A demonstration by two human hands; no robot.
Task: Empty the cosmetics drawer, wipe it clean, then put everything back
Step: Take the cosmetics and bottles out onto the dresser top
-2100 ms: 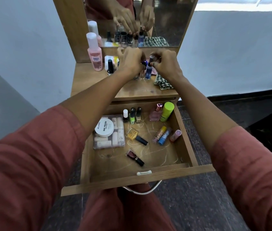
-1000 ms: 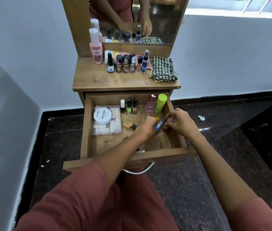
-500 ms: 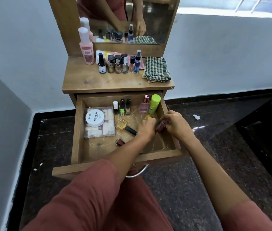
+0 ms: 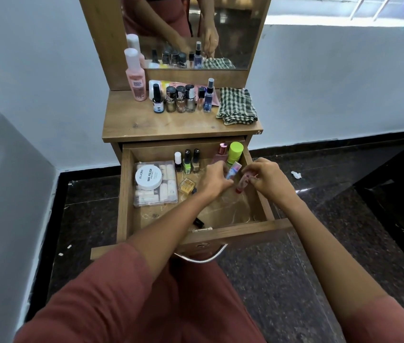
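— Dark stone floor (image 4: 295, 268), white wall, wooden dresser with a mirror (image 4: 233, 33). Its worktop (image 4: 171, 127) carries a row of small bottles (image 4: 179, 100), a tall pink bottle (image 4: 135, 78) and a folded checked cloth (image 4: 236, 106). The drawer (image 4: 233, 233) is pulled open below. Hands?

— Both are in the drawer, right rear part. The left hand (image 4: 217, 180) grips a blue-and-pink tube (image 4: 233, 170), fingers curled round it. The right hand (image 4: 267, 180) pinches a slim pink tube (image 4: 241, 183) near its upper end, red tip pointing down.

— Do the tubes touch?

— They're close; cannot tell.

— Handling?

— By look, both are light, stiff plastic, smooth and maybe slippery. A mid-body grip should do, no hard squeeze.

— What's left inside?

— Plenty. A clear box (image 4: 156, 191) sits on the left with a white jar (image 4: 148, 178) on top. Three nail polishes (image 4: 187, 162) stand upright at the back wall. A pink perfume bottle (image 4: 220, 154) and a green-capped bottle (image 4: 234, 153) are in the back right corner. A small yellow bottle (image 4: 187, 185) lies mid-drawer, and a black lipstick (image 4: 198, 222) lies near the front wall, partly behind the left forearm.

— Fragile ones?

— The polishes, perfume and yellow bottle are likely glass: hard, heavy for their size, and they could chip if knocked together. Take them by the body, few per hand. The box wants both hands at its sides, kept level, since the jar probably rests loose on it.

— Stage?

— Emptying, roughly halfway by my read. Wiping is not started; the cloth lies on the worktop.
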